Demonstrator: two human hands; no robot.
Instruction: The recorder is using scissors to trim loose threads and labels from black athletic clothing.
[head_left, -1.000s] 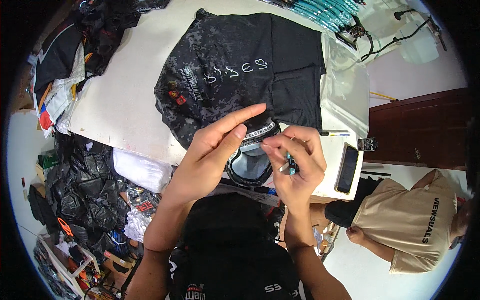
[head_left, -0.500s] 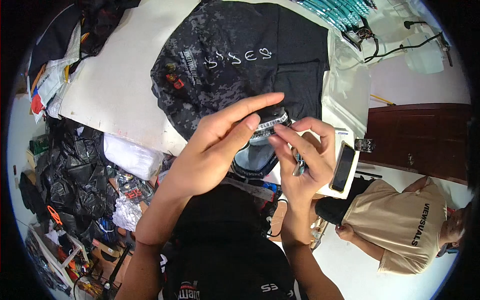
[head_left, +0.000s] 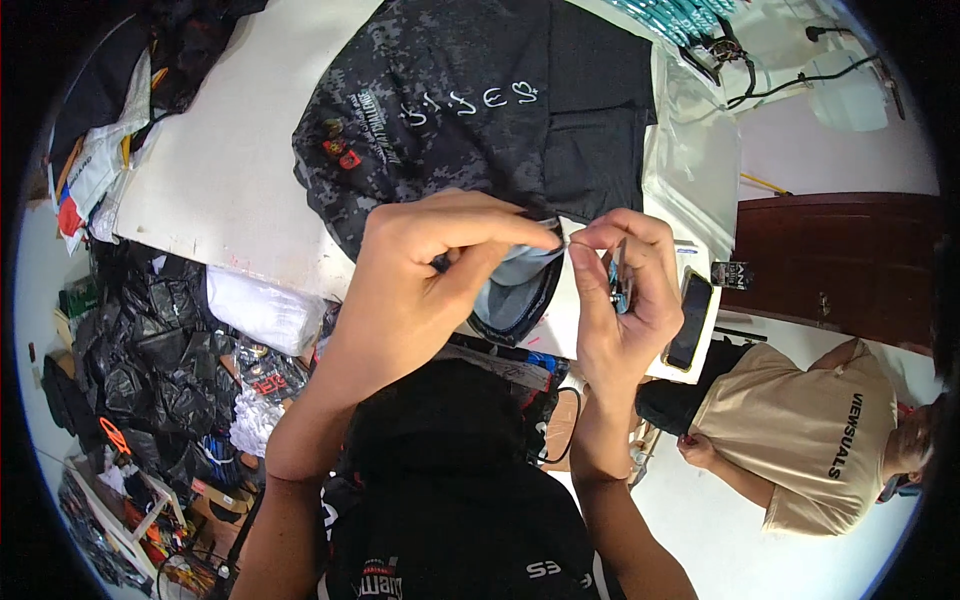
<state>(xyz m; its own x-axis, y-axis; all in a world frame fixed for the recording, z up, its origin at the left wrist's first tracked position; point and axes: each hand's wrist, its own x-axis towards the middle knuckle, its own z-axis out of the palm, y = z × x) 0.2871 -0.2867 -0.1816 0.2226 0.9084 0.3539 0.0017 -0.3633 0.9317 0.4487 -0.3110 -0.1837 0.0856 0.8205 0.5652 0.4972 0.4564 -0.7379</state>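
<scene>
A dark camouflage-patterned shirt [head_left: 470, 110] lies spread on a white table [head_left: 220, 170]. My left hand [head_left: 425, 275] pinches the shirt's collar [head_left: 515, 290], lifting its grey inner lining near the table's front edge. My right hand [head_left: 620, 285] is closed on a small metal tool with a blue part [head_left: 620, 280], and its thumb and forefinger pinch something thin, perhaps a thread, right at the collar. The two hands nearly touch.
A black phone [head_left: 690, 320] lies on the table's right corner. Black bags and clutter [head_left: 150, 350] pile up on the floor at left. A person in a beige shirt [head_left: 800, 440] sits at lower right beside a dark wooden cabinet [head_left: 840, 260]. Cables [head_left: 790, 75] lie at the back.
Both hands have come closer to the camera with the collar. The left hand's fingers have curled from stretched flat into a pinch on the collar.
</scene>
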